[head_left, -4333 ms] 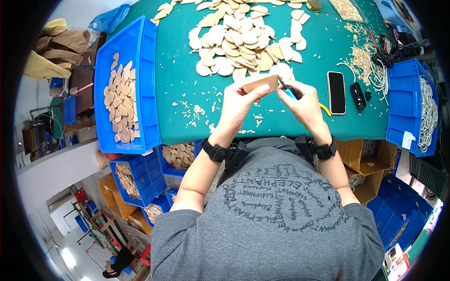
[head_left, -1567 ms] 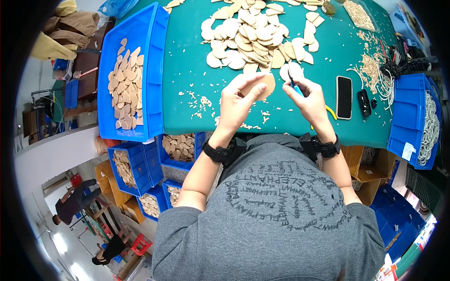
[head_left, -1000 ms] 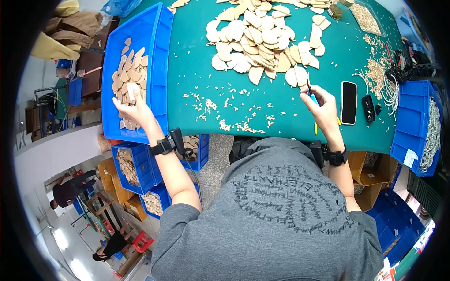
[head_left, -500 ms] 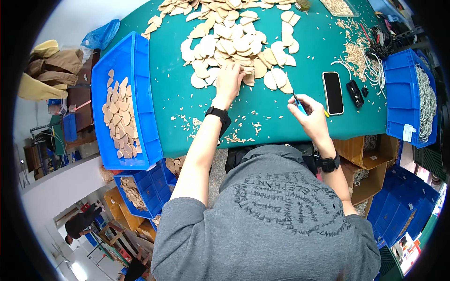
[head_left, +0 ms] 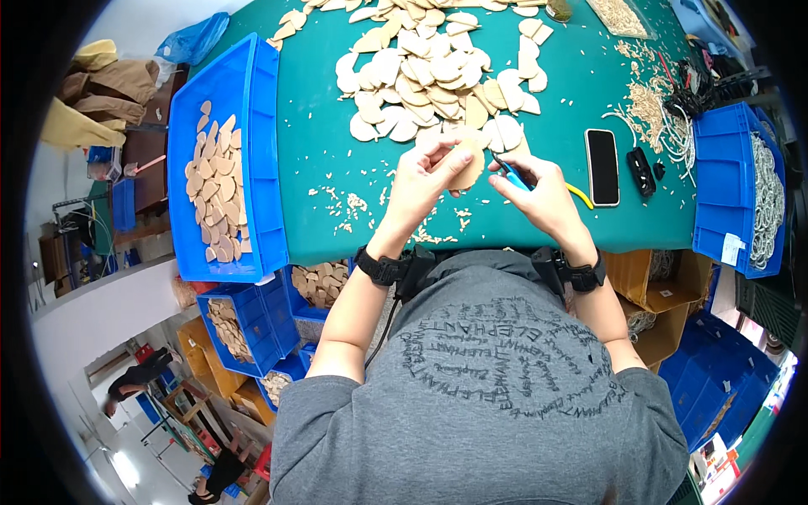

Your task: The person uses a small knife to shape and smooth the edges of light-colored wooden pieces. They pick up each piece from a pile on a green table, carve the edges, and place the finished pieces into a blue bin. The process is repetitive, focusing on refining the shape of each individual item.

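My left hand pinches a flat tan half-round piece by its edge, just above the near side of a pile. In my right hand is a pair of cutting pliers with blue and yellow handles; the dark jaws point at the right edge of the piece, and I cannot tell whether they touch it. Beyond both hands a heap of similar pale pieces spreads over the green tabletop. Small tan scraps lie near my left forearm.
At the left stands a blue bin holding more tan pieces. A phone and a small black case lie right of my right hand. Farther right are a scrap pile and a blue crate of white loops. Two people appear at lower left.
My left hand has drawn back from the heap toward me, now with a tan piece in it. My right hand has brought the pliers left and up to that piece.
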